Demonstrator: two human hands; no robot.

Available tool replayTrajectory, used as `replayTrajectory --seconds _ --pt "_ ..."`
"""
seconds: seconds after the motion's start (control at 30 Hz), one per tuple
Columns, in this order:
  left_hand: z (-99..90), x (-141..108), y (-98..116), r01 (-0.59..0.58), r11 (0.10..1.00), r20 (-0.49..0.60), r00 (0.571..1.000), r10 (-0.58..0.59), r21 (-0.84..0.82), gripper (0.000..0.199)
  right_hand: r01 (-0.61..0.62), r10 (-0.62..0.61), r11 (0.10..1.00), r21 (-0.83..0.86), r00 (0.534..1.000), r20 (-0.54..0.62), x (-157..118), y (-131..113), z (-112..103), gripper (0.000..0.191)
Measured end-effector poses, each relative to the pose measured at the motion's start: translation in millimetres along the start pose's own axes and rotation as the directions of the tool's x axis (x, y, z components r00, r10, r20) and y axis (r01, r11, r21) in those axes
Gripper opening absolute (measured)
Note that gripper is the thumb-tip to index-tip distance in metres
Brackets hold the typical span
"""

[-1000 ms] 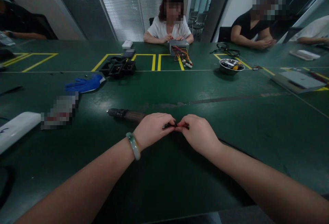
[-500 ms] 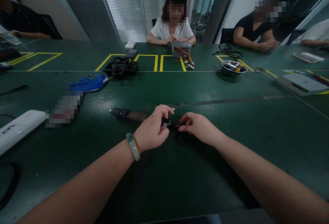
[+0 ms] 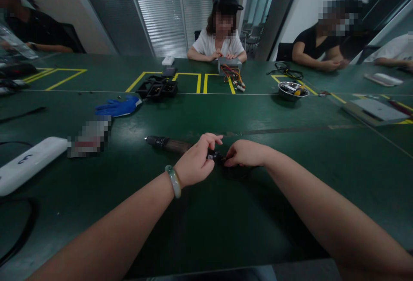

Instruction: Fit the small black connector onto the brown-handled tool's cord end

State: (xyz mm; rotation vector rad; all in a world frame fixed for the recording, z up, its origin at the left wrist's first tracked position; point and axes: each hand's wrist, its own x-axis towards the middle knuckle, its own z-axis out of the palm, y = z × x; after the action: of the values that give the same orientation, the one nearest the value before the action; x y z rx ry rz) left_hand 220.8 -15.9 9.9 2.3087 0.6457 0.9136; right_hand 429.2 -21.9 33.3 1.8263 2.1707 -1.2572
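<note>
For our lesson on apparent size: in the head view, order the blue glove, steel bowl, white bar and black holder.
1. White bar, partly out of frame
2. Blue glove and black holder, too alike to rank
3. Steel bowl

A blue glove (image 3: 118, 106) lies near a white case (image 3: 34, 165).

At the centre of the frame, my left hand (image 3: 197, 160) is on a driver tool (image 3: 174, 145) with a matt, dark plastic-looking body and a shiny metal tip, and the bangle (image 3: 173, 181) at my wrist looks smooth and polished, like stone. Towards the upper right I see a glossy metal bowl (image 3: 290, 97); on the left lie a blue cloth-like glove (image 3: 118, 106) and a smooth white plastic-looking case (image 3: 34, 165), all on a green tabletop (image 3: 190, 233) with a soft sheen.
</note>
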Motion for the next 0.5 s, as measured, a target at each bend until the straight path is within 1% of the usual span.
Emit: replayTrajectory --seconds 0.07,0.1,0.13,0.17,0.2,0.23,0.27,0.3,0.33,0.37,0.4,0.43,0.47,0.5 --pt "-2.1 -2.4 3.4 -0.048 0.996 -0.049 0.997 0.052 0.081 0.03 -0.011 0.005 0.993 -0.116 0.999 -0.047 0.5 -7.9 0.4 0.016" --pt "-3.3 -5.0 7.0 -0.098 0.987 -0.054 0.993 0.106 0.13 0.026 -0.018 0.005 0.986 -0.167 0.997 -0.078 0.3 -11.0 1.2 0.015" --pt "-4.0 -8.5 11.9 -0.17 0.97 -0.029 0.984 0.177 0.175 0.021 -0.024 0.002 0.978 -0.208 0.995 -0.104 -0.1 -13.1 2.1 0.015" --pt "-3.7 -12.8 17.9 -0.26 0.944 0.042 0.966 0.257 0.204 0.017 -0.028 0.001 0.974 -0.227 0.993 -0.118 -0.6 -14.2 3.1 0.016" --pt "-2.2 -17.5 24.7 -0.365 0.912 0.142 0.929 0.343 0.187 0.013 -0.028 0.001 0.974 -0.224 0.993 -0.121 -1.0 -14.5 4.0 0.016" --pt "0.7 -22.2 31.8 -0.426 0.893 0.27 0.886 0.378 0.148 0.011 -0.027 0.003 0.978 -0.209 0.993 -0.116 -1.3 -13.9 4.9 0.016" --pt "4.9 -26.6 38.6 -0.464 0.879 0.401 0.83 0.388 0.111 0.011 -0.029 0.009 0.982 -0.188 0.994 -0.107 -1.5 -13.0 5.5 0.015" --pt "9.9 -30.2 44.6 -0.486 0.871 0.505 0.771 0.387 0.075 0.011 -0.033 0.016 0.985 -0.169 0.995 -0.101 -1.5 -12.0 5.9 0.015" --pt "15.2 -32.7 49.4 -0.465 0.884 0.578 0.732 0.361 0.036 0.012 -0.038 0.023 0.988 -0.152 0.995 -0.096 -1.4 -10.9 5.9 0.015" --pt "20.1 -34.1 52.5 -0.421 0.907 0.642 0.7 0.314 0.016 0.014 -0.043 0.03 0.989 -0.141 0.995 -0.093 -1.2 -9.9 5.3 0.015" --pt "23.9 -34.3 54.1 -0.388 0.921 0.69 0.663 0.29 -0.014 0.013 -0.048 0.036 0.99 -0.136 0.995 -0.091 -1.0 -8.7 4.0 0.016" --pt "26.2 -33.7 54.0 -0.352 0.935 0.714 0.646 0.272 -0.038 0.014 -0.056 0.045 0.99 -0.126 0.995 -0.088 -0.8 -6.8 1.7 0.017" --pt "26.9 -32.5 52.7 -0.306 0.95 0.723 0.644 0.25 -0.056 0.016 -0.068 0.058 0.991 -0.115 0.995 -0.085 -0.8 -3.7 -1.8 0.018" --pt "26.0 -31.1 50.6 -0.263 0.962 0.722 0.652 0.231 -0.07 0.018 -0.085 0.077 0.991 -0.103 0.994 -0.084 -1.2 1.1 -6.6 0.018"
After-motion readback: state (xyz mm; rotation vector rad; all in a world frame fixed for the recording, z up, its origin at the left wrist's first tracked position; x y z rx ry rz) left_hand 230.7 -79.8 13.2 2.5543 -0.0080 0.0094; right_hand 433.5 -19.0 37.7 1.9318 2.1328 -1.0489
